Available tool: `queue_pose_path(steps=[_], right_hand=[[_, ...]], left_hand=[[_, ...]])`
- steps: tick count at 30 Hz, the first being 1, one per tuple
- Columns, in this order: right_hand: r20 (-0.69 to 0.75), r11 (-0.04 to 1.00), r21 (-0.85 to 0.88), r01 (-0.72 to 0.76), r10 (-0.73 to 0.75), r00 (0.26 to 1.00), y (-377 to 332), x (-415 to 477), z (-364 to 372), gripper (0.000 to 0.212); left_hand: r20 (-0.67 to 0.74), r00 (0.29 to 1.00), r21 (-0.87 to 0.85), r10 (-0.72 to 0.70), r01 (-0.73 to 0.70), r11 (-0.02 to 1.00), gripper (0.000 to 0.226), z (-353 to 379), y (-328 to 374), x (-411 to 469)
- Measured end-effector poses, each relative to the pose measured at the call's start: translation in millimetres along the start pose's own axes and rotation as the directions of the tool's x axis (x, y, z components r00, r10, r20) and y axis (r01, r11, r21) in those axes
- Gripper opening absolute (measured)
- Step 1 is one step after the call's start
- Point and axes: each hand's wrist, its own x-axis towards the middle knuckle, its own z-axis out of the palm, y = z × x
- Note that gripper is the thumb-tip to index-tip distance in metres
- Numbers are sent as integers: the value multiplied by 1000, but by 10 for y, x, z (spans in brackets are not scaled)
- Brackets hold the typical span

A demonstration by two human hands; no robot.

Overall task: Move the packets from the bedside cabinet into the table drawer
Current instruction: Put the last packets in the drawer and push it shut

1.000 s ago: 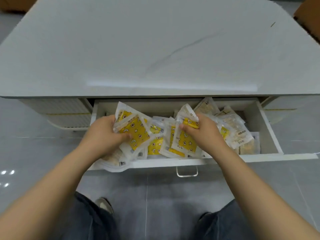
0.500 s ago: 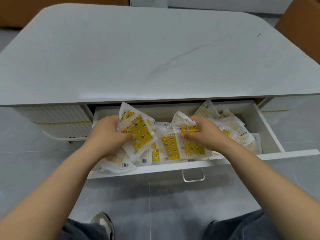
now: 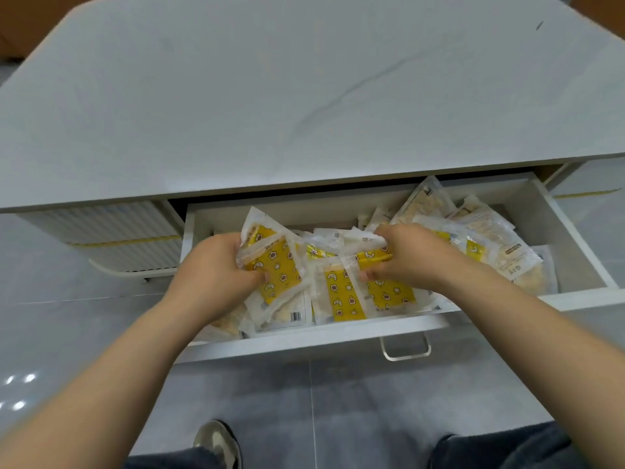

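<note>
The white table drawer is pulled out and filled with several clear packets. My left hand grips a small stack of yellow-printed packets over the drawer's left half. My right hand holds another bunch of yellow packets near the middle, their lower ends hanging down into the pile. Pale beige packets lie heaped on the drawer's right side. The bedside cabinet is out of view.
A grey-white marble-look tabletop overhangs the drawer's back. A metal handle hangs from the drawer front. A ribbed white table base stands at left. Grey floor tiles, my knees and one shoe are below.
Both hands have kept hold of their packets and shifted them slightly within the drawer; the right hand now pinches its bunch nearer the top. The view has tilted a little.
</note>
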Motion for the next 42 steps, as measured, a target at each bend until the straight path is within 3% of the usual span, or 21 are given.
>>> queue_pose_path(steps=[6,9,18,20,24,27,31,35,39,42], right_hand=[[-130,984,178,-19,42,991,61,70,-8,76],[-140,989,147,25,-4,990,92,24,-21,85],[-144,994,93,48,-35,989,225,-186,-112,54],[-153,994,92,55,-41,987,266,-226,-126,51],[-127,994,97,46,-33,991,294,-279,-146,53],[-134,993,95,72,-59,989,276,-318,-171,55],[-118,986,79,146,-136,984,185,-459,-224,58],[35,966,122,227,-233,972,49,-713,-245,63],[122,950,39,310,-312,942,-29,-830,-154,36],[116,947,41,318,-321,940,-7,-805,-136,15]], left_hand=[[-12,1000,4,19,-19,1000,13,30,86,29],[0,1000,-51,18,-18,999,13,50,158,62],[-26,1000,-404,-11,0,915,15,141,406,94],[-31,1000,-317,6,-15,948,21,190,394,106],[53,998,42,44,-46,998,57,254,290,115],[-32,999,179,15,-9,984,77,203,279,106],[-76,980,236,186,-164,958,71,170,333,65],[-175,908,235,380,-336,912,68,135,407,69],[-267,870,298,415,-335,894,74,88,432,105],[-155,927,397,341,-258,881,84,85,383,157]])
